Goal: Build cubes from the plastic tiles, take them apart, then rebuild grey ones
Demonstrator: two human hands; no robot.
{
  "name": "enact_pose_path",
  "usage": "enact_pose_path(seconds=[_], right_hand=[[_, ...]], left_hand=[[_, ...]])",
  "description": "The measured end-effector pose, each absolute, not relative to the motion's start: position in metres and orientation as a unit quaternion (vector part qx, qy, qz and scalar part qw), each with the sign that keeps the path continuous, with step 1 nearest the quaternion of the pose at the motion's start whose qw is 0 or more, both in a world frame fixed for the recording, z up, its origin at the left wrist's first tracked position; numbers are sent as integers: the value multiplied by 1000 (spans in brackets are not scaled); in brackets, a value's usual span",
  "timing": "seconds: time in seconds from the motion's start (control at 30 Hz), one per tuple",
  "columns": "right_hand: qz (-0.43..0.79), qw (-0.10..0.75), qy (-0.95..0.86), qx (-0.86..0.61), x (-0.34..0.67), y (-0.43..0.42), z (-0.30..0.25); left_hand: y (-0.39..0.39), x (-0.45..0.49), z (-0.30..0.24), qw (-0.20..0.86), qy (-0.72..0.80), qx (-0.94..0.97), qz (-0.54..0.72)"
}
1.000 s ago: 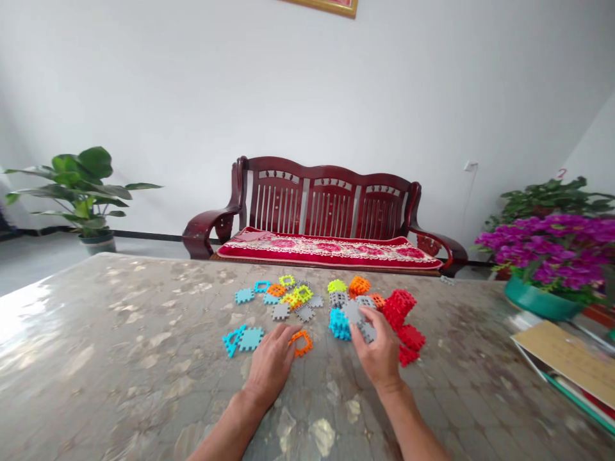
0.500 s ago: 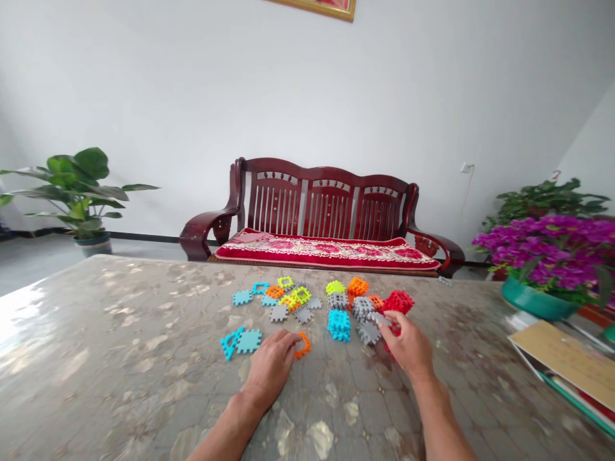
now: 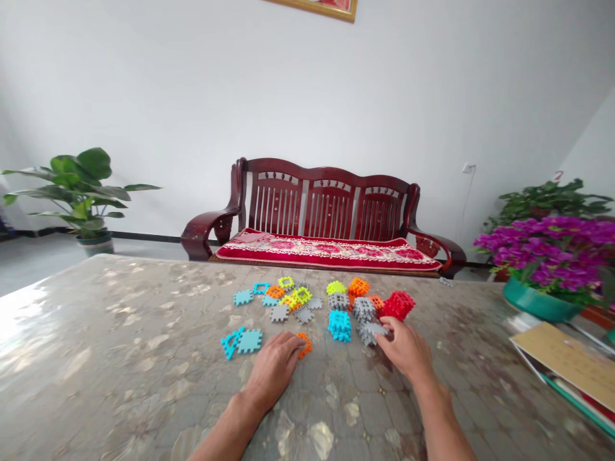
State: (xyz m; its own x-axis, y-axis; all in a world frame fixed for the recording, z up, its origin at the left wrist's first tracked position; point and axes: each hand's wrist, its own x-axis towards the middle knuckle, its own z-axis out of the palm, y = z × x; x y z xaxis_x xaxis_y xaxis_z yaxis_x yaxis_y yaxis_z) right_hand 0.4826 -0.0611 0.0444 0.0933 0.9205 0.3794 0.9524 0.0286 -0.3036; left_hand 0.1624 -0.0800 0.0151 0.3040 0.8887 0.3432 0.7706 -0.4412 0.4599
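My right hand (image 3: 404,344) is closed on a grey interlocking tile (image 3: 376,329) with toothed edges, low over a grey stack. A red lattice stack (image 3: 398,305) stands just behind those fingers. My left hand (image 3: 276,360) rests on the table, its fingers curled at the edge of an orange tile (image 3: 304,346); they partly cover it. Between the hands stands a blue stack (image 3: 339,325). Beyond it are a grey lattice stack (image 3: 338,301) and another grey stack (image 3: 364,309). A flat teal tile (image 3: 250,340) and a blue open tile (image 3: 232,343) lie left of my left hand.
Loose grey, yellow, orange and blue tiles lie beyond my left hand, a grey tile (image 3: 279,313) among them. A patterned cover lies on the table (image 3: 144,371). Purple flowers in a green pot (image 3: 541,301) and papers (image 3: 567,355) sit at right. Behind stands a wooden bench (image 3: 327,198).
My right hand has moved slightly down and left, lowering the grey tile toward the grey stack. My left hand stays almost still beside the orange tile.
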Motion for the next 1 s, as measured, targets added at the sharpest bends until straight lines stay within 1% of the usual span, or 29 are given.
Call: enact_pose_path(seconds=[0.1,0.2,0.3,0.43,0.57,0.8,1.0], right_hand=[[-47,239,-684,-688,484,-59,37],[-69,252,-689,-677,482,-58,36],[-89,303,-681,-661,474,-59,42],[-116,377,-699,-596,458,-63,47],[-124,413,-734,-524,439,-69,47],[-117,402,-790,-448,412,-78,46],[-113,357,-825,-424,397,-81,38]], left_hand=[[-80,162,14,105,508,809,275],[-80,163,15,113,499,813,279],[-81,163,16,121,481,821,284],[-82,164,17,122,471,828,279],[-84,164,18,111,473,836,256],[-88,166,21,105,486,839,221],[-90,160,27,73,562,800,197]])
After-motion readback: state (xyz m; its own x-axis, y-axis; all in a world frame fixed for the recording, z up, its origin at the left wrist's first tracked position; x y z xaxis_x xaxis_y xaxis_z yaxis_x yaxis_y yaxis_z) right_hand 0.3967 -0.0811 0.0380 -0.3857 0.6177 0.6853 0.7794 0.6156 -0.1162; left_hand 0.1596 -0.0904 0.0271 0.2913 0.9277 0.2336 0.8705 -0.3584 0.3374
